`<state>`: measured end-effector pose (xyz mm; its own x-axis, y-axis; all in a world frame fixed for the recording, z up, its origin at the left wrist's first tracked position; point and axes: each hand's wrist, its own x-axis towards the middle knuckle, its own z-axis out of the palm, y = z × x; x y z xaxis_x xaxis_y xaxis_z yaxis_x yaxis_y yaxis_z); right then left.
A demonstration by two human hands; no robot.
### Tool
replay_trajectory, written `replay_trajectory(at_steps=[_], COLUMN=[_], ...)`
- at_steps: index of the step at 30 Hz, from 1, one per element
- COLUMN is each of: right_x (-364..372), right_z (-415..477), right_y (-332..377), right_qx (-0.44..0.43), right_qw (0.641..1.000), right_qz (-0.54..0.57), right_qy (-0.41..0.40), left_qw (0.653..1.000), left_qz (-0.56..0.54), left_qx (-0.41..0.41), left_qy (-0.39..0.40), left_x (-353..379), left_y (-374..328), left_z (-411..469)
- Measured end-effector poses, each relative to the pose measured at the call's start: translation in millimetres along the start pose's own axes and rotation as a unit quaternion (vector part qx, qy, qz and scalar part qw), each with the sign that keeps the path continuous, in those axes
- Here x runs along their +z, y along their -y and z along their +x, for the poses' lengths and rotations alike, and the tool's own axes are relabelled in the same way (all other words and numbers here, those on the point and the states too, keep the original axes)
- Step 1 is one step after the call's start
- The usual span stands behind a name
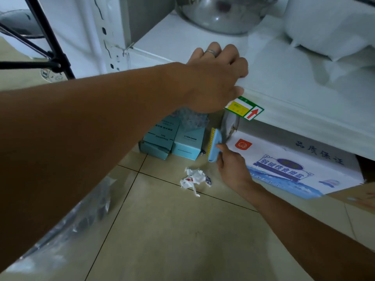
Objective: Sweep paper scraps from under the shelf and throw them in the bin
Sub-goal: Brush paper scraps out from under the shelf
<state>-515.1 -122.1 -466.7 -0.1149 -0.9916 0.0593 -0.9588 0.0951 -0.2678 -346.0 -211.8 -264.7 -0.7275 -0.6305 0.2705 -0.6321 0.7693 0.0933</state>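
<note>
Crumpled white paper scraps [194,178] with red marks lie on the tiled floor just in front of the white shelf [284,94]. My right hand [231,163] holds a small light-blue brush [214,145] with yellow bristles, upright at the shelf's lower opening, just above and right of the scraps. My left hand [217,78] grips the front edge of the low shelf board, fingers curled over the top. No bin is in view.
Two teal boxes [172,140] stand under the shelf to the left of the brush. A printed white carton [294,165] fills the space under the shelf on the right. A steel bowl [223,15] sits on the shelf. Clear plastic wrap [81,216] lies lower left; a black stand [50,57] is at upper left.
</note>
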Motion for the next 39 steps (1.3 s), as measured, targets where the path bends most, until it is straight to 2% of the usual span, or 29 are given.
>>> replay_trajectory(at_steps=[3,6,8,11,14,18,21,25,28,31,34,37,39], right_x=[14,16,17,6,-9,4,16,10,5,12,18,-6,-29], right_z=[22,38,41,30,19,33,33,-11,-36,-40,-49,-77,-103], right_y=[11,22,24,20,16,23,28,15,9,18,18,4,-13], right_qx=[0.006,0.085,0.107,0.077,0.044,0.060,0.103,0.085,0.066,0.113,0.174,0.216,0.236], right_qw=[1.000,0.994,0.991,0.996,0.999,0.998,0.994,0.993,0.989,0.964,0.938,0.888,0.841], right_qz=[-0.010,0.067,0.086,0.012,-0.014,0.010,0.025,0.049,0.121,0.233,0.288,0.406,0.487], right_qy=[-0.007,-0.020,0.005,0.033,-0.007,-0.029,0.028,0.066,0.049,0.064,0.088,0.035,-0.008], left_qw=[1.000,1.000,1.000,1.000,1.000,1.000,1.000,1.000,1.000,1.000,0.999,0.998,0.999], left_qz=[-0.005,-0.007,-0.005,0.001,0.008,0.019,0.010,0.017,0.018,0.016,-0.002,-0.021,-0.031], left_qx=[-0.005,-0.013,-0.016,-0.005,0.002,-0.002,0.003,0.006,0.009,0.007,0.000,0.002,-0.001], left_qy=[0.020,0.022,0.020,0.009,-0.014,-0.007,-0.002,-0.012,-0.019,-0.005,0.036,0.053,0.044], left_x=[-3,-4,-4,0,2,0,0,4,5,1,-6,-10,-12], left_y=[-2,-2,-1,0,0,-2,0,2,1,0,-2,-4,-6], left_z=[0,1,0,1,2,1,1,3,4,2,1,1,-1])
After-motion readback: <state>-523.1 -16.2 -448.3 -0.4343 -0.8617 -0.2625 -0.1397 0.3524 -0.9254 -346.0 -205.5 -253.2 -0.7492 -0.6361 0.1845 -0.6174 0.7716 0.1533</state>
